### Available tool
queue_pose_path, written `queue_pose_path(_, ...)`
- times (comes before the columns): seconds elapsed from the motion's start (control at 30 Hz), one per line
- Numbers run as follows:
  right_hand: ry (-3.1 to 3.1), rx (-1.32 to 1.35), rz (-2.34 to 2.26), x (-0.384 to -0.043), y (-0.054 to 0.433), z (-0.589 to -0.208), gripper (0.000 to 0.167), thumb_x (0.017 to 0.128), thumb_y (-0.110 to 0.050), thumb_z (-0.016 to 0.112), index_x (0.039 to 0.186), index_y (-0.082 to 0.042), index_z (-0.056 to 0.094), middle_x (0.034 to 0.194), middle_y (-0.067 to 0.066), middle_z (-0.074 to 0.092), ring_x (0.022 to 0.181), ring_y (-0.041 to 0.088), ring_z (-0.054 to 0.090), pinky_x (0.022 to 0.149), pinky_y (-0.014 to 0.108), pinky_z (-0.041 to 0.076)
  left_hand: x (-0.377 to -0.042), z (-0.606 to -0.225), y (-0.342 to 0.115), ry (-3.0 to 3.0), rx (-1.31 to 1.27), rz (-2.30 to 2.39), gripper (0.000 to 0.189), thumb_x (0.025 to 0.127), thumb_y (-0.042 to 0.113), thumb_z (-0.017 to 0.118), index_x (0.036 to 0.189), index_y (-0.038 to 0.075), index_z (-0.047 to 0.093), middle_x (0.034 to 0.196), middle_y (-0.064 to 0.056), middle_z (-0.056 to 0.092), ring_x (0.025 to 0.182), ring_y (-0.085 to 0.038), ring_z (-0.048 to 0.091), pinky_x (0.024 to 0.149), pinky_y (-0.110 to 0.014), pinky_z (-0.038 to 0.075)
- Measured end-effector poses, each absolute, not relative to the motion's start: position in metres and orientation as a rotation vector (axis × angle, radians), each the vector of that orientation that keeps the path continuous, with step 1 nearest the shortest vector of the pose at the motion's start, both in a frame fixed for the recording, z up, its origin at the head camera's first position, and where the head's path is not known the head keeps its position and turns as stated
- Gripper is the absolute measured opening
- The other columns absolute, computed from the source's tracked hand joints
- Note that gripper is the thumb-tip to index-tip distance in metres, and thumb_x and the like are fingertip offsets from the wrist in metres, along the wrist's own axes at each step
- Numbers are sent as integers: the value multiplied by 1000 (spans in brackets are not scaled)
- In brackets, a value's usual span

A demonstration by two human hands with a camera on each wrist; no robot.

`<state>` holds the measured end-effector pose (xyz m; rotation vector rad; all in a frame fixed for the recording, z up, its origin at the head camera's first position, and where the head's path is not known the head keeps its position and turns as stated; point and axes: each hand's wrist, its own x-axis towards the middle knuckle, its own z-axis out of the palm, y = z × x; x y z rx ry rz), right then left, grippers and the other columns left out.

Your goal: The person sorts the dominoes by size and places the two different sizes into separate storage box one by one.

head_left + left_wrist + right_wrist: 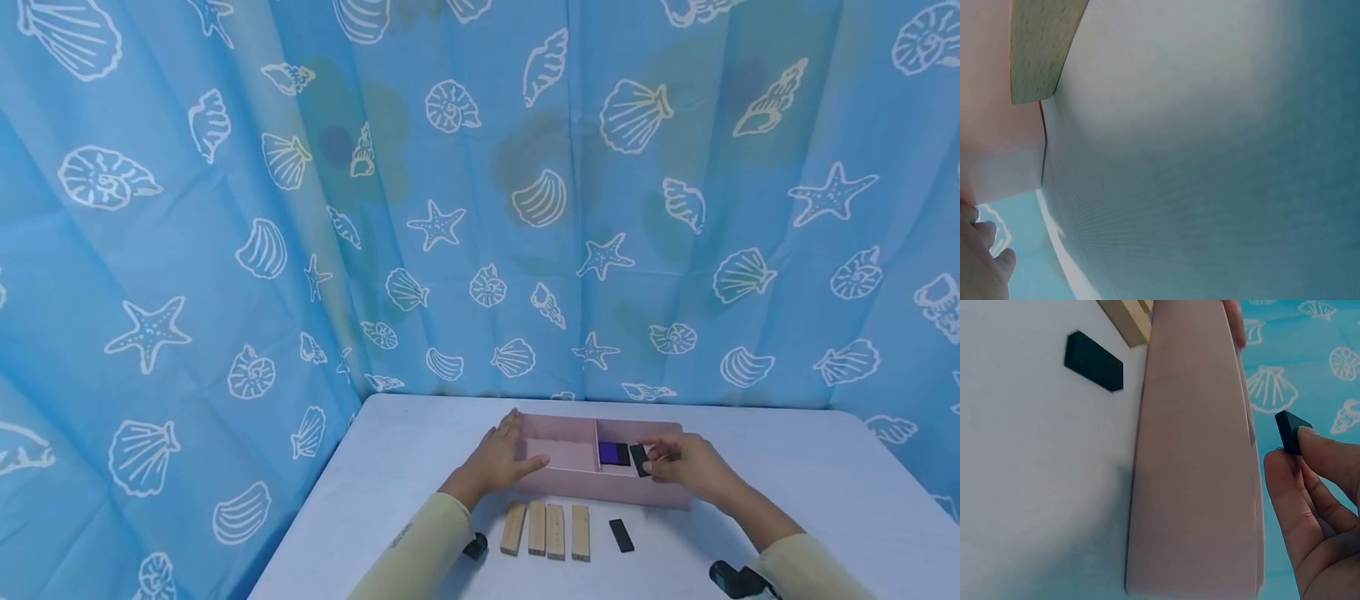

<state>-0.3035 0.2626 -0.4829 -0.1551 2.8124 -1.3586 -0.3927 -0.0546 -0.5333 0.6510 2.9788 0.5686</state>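
Note:
My right hand (686,462) pinches a small black rectangular block (640,460) between thumb and fingers, above the right compartment of a pink box (615,487). In the right wrist view, this black block (1289,432) is held up beside the box wall (1194,456). My left hand (495,457) rests at the box's left end, fingers along the end wall and thumb stretched over the front edge. Inside the right compartment, a purple block (608,453) and a dark block (623,454) lie against the divider. The left compartment (558,452) shows a bare floor.
In front of the box, several light wooden blocks (555,532) lie in a row. Another black block (621,535) lies to their right. All stand on a white-covered table (810,467), with a blue shell-patterned curtain (480,233) behind and at the left.

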Motion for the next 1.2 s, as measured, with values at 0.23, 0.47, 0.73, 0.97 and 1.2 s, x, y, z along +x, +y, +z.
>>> queue_pose_path(0.23, 2777, -128, -1448, -318, 265, -486, 44, 89, -2, 68, 131, 2, 56, 103, 11, 62, 89, 22, 65, 74, 34, 58, -392, -532, -56, 2988, 725, 566, 99, 90, 71, 43, 156, 6, 10, 162, -9, 9, 147, -25, 11, 117, -42, 13)
queue_pose_path(0.47, 2767, -52, -1413, -333, 263, -494, 44, 89, -3, 68, 131, 2, 56, 100, 11, 61, 87, 21, 66, 73, 35, 58, -389, -530, -55, 2985, 703, 558, 100, 89, 72, 43, 157, 8, 9, 162, -6, 8, 147, -22, 9, 117, -41, 12)
queue_pose_path(0.73, 2759, -55, -1425, -345, 260, -503, 40, 89, 3, 65, 128, 7, 56, 98, 12, 62, 86, 22, 66, 72, 36, 58, -390, -531, -55, 2999, 705, 562, 101, 88, 73, 43, 157, 7, 10, 162, -7, 10, 147, -21, 10, 117, -41, 13)
queue_pose_path(0.97, 2852, 37, -1261, -353, 258, -508, 37, 89, 3, 64, 126, 8, 57, 92, 9, 63, 78, 18, 65, 69, 34, 58, -392, -534, -55, 2994, 709, 579, 101, 88, 73, 44, 156, 7, 11, 162, -7, 11, 147, -22, 11, 117, -42, 14)
queue_pose_path(1.2, 2875, 144, -1180, -357, 253, -506, 36, 89, 3, 63, 124, 10, 58, 86, 9, 62, 71, 19, 63, 64, 33, 55, -390, -532, -54, 2997, 689, 562, 101, 88, 74, 42, 157, 9, 9, 162, -5, 9, 147, -21, 9, 117, -41, 13)
